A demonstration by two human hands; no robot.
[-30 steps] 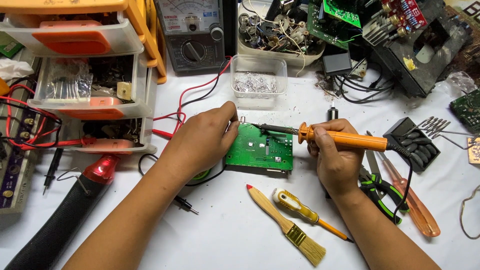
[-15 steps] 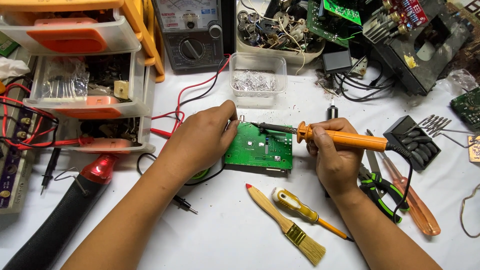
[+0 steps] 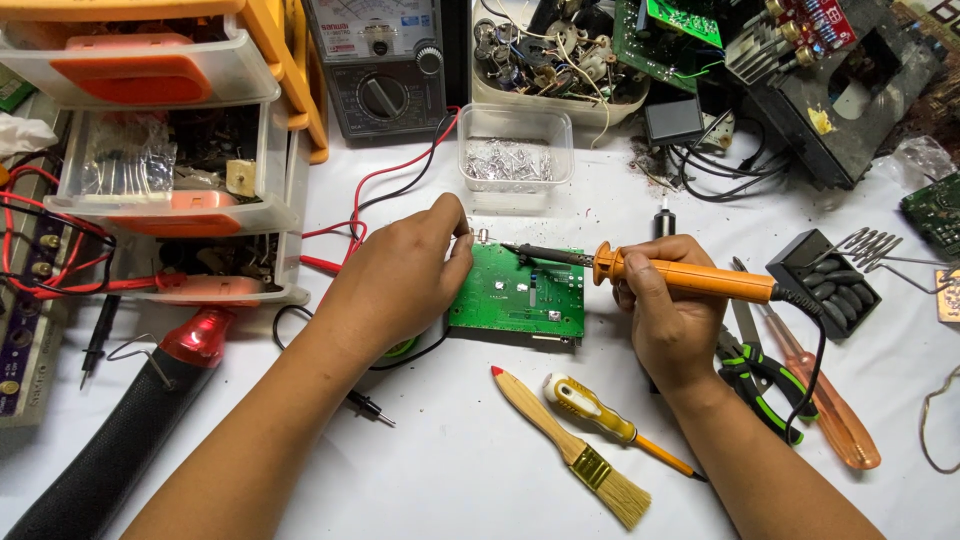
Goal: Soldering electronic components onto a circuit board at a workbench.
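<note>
Green circuit board at table centre, steadied at its nine-o'clock edge by left hand; orange-handled soldering iron clasped in right hand, tip at twelve-o'clock edge: soldering step, likely calling next for steady tip contact.

Brush, screwdriver before circuit board.

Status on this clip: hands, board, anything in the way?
Left hand steadies green circuit board at its left edge. Right hand grips orange soldering iron, tip at board's top edge. Brush and screwdriver lie apart below.
</note>
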